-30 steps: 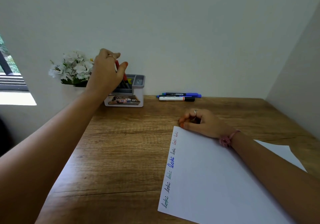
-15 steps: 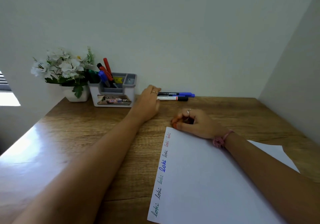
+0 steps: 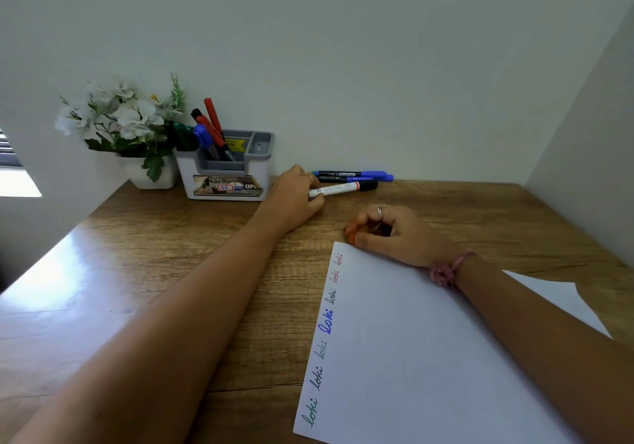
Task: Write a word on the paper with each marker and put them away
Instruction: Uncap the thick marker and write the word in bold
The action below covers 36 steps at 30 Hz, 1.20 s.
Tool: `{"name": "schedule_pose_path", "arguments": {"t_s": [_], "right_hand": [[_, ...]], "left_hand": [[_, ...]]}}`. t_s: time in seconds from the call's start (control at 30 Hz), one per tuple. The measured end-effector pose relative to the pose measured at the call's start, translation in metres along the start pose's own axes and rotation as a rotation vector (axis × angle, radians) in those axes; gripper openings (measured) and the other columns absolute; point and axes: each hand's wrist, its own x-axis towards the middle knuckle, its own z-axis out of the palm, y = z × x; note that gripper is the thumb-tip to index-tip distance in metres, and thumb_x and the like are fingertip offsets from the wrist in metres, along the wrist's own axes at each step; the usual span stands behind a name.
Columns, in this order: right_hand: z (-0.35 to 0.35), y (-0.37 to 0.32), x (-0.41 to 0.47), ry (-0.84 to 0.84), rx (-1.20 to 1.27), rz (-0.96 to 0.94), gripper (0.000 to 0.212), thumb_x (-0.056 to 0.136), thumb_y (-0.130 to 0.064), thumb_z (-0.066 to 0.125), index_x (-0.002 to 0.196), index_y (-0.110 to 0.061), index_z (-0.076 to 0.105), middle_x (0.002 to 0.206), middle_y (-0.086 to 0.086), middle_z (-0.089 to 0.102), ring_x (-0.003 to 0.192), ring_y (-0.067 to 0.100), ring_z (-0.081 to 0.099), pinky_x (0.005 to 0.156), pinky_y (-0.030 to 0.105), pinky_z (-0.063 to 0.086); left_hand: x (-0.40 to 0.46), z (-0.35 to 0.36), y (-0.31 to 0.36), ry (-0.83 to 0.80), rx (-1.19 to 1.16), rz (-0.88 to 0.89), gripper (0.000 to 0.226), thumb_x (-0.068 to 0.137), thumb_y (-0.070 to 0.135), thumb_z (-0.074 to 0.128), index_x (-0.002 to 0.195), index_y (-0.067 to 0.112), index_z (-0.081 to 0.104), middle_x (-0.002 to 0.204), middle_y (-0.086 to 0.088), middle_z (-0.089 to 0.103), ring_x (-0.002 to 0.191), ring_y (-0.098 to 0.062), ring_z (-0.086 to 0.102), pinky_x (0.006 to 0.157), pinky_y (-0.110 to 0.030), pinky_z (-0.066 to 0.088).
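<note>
My left hand [image 3: 295, 196] reaches to the back of the desk and pinches the near end of a white marker [image 3: 339, 188] with a black cap; the marker lies tilted on the wood. Two blue-capped markers [image 3: 353, 176] lie just behind it by the wall. A white and grey holder [image 3: 254, 172] at the back left has several markers standing in it, red, blue, black and green. My right hand [image 3: 391, 234] rests loosely curled on the top corner of the white paper [image 3: 429, 358], holding nothing. Several coloured words run along the paper's left edge.
A white pot of white flowers [image 3: 123, 124] stands left of the holder against the wall. A side wall closes off the desk on the right. The wooden desk [image 3: 144, 289] stretches left, with glare from a window at the far left.
My left hand left the holder, where it dropped a red marker, swung right along the back of the desk and took hold of the white marker. My right hand stayed put.
</note>
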Motion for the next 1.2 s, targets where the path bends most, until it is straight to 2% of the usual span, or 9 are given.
{"name": "schedule_pose_path", "arguments": {"t_s": [0.27, 0.43, 0.53, 0.77, 0.87, 0.93, 1.03, 1.1, 1.2], "right_hand": [[0.0, -0.004, -0.002, 0.015, 0.014, 0.01, 0.006, 0.081, -0.03, 0.069, 0.081, -0.036, 0.066, 0.092, -0.005, 0.072, 0.087, 0.026, 0.066, 0.082, 0.042, 0.053], [0.0, -0.009, -0.005, 0.029, 0.006, 0.021, 0.01, 0.083, -0.023, 0.069, 0.076, -0.027, 0.062, 0.091, -0.003, 0.072, 0.09, 0.025, 0.066, 0.078, 0.04, 0.052], [0.001, -0.014, -0.007, 0.021, -0.031, 0.028, 0.013, 0.083, -0.02, 0.068, 0.075, -0.026, 0.06, 0.095, -0.002, 0.072, 0.091, 0.021, 0.067, 0.077, 0.035, 0.053], [-0.007, -0.048, -0.008, 0.051, -0.104, 0.042, 0.008, 0.085, -0.025, 0.066, 0.083, -0.018, 0.063, 0.082, -0.01, 0.066, 0.075, -0.001, 0.06, 0.077, 0.024, 0.049], [-0.009, -0.078, -0.016, 0.153, 0.166, 0.071, 0.01, 0.087, -0.032, 0.063, 0.088, -0.023, 0.067, 0.092, -0.004, 0.069, 0.082, 0.002, 0.062, 0.08, 0.024, 0.048], [-0.007, -0.098, -0.026, 0.068, 0.234, 0.111, 0.019, 0.087, -0.037, 0.061, 0.096, -0.022, 0.069, 0.091, -0.005, 0.069, 0.076, 0.0, 0.061, 0.075, 0.02, 0.047], [0.007, -0.117, -0.042, -0.026, 0.288, 0.115, 0.02, 0.089, -0.027, 0.061, 0.099, -0.011, 0.067, 0.066, -0.017, 0.063, 0.061, -0.005, 0.058, 0.065, 0.012, 0.045], [0.015, -0.119, -0.053, 0.052, 0.307, 0.072, 0.012, 0.092, -0.02, 0.057, 0.096, -0.013, 0.066, 0.056, -0.022, 0.06, 0.054, -0.006, 0.055, 0.058, 0.01, 0.041], [0.016, -0.12, -0.066, 0.213, 0.487, 0.042, 0.013, 0.094, -0.015, 0.052, 0.098, -0.01, 0.064, 0.057, -0.019, 0.063, 0.052, -0.006, 0.056, 0.053, 0.007, 0.04]], "left_hand": [[-0.019, -0.038, 0.03, 0.316, -0.705, -0.172, 0.018, 0.084, 0.018, 0.066, 0.101, 0.013, 0.065, 0.091, 0.003, 0.068, 0.084, -0.002, 0.064, 0.074, -0.013, 0.052], [-0.037, -0.068, 0.047, 0.346, -0.85, -0.176, 0.021, 0.085, 0.017, 0.067, 0.103, 0.009, 0.063, 0.088, 0.006, 0.067, 0.075, 0.006, 0.064, 0.069, -0.009, 0.05], [-0.05, -0.087, 0.056, 0.302, -0.874, -0.156, 0.022, 0.085, 0.018, 0.067, 0.104, 0.008, 0.064, 0.096, -0.001, 0.07, 0.079, 0.005, 0.065, 0.069, -0.007, 0.048], [-0.078, -0.116, 0.073, 0.177, -0.835, -0.14, 0.006, 0.082, 0.026, 0.069, 0.088, 0.026, 0.067, 0.095, 0.0, 0.072, 0.095, -0.013, 0.066, 0.091, -0.032, 0.051], [-0.086, -0.12, 0.08, 0.133, -0.81, -0.142, 0.014, 0.083, 0.028, 0.068, 0.095, 0.021, 0.069, 0.093, 0.0, 0.071, 0.088, -0.01, 0.066, 0.076, -0.024, 0.052], [-0.09, -0.123, 0.086, 0.096, -0.801, -0.139, 0.017, 0.083, 0.027, 0.068, 0.098, 0.018, 0.069, 0.089, 0.003, 0.071, 0.078, -0.003, 0.064, 0.066, -0.016, 0.049], [-0.096, -0.123, 0.093, -0.008, -0.824, -0.129, 0.022, 0.083, 0.028, 0.068, 0.103, 0.018, 0.068, 0.093, 0.004, 0.071, 0.088, -0.007, 0.067, 0.08, -0.023, 0.053], [-0.102, -0.122, 0.101, -0.072, -0.855, -0.119, 0.031, 0.084, 0.03, 0.066, 0.111, 0.015, 0.064, 0.095, 0.003, 0.071, 0.09, -0.01, 0.068, 0.083, -0.025, 0.054], [-0.115, -0.119, 0.112, -0.213, -0.844, -0.124, 0.044, 0.087, 0.038, 0.06, 0.123, 0.015, 0.048, 0.093, 0.012, 0.069, 0.083, 0.008, 0.064, 0.079, -0.011, 0.051]]}}
